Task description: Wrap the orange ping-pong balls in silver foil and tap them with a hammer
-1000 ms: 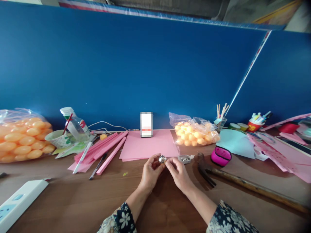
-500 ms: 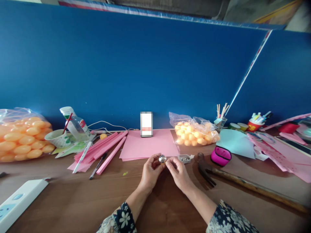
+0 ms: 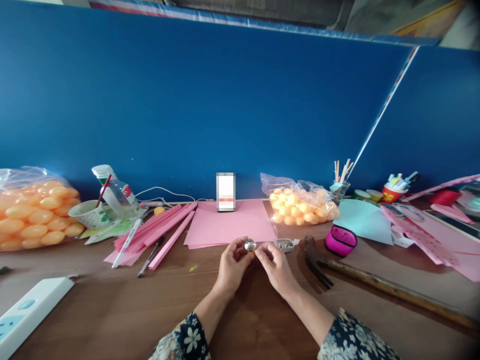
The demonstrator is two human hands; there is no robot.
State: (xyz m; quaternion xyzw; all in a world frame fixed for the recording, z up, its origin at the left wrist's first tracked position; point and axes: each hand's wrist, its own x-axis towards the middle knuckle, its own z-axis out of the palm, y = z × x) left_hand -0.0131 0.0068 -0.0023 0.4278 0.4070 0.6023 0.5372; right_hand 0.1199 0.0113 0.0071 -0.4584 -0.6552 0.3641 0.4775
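A small shiny silver ball (image 3: 249, 245) is pinched between the thumb and fingers of my left hand (image 3: 233, 265), just above the brown table. Close at its right side is my right hand (image 3: 275, 265), thumb and forefinger pressed together; whatever lies between those fingertips is too small to make out. Behind the right hand sits a small clear box (image 3: 285, 245) with shiny silver bits in it. Pink paper sheets (image 3: 228, 225) lie flat just beyond both hands.
A claw hammer (image 3: 360, 277) and a magenta pouch (image 3: 340, 241) lie to the right. Bags of orange balls stand at the left (image 3: 33, 215) and back right (image 3: 300, 206). Pink strips (image 3: 157, 225), a cup (image 3: 90, 214) and a white power strip (image 3: 32, 312) are on the left.
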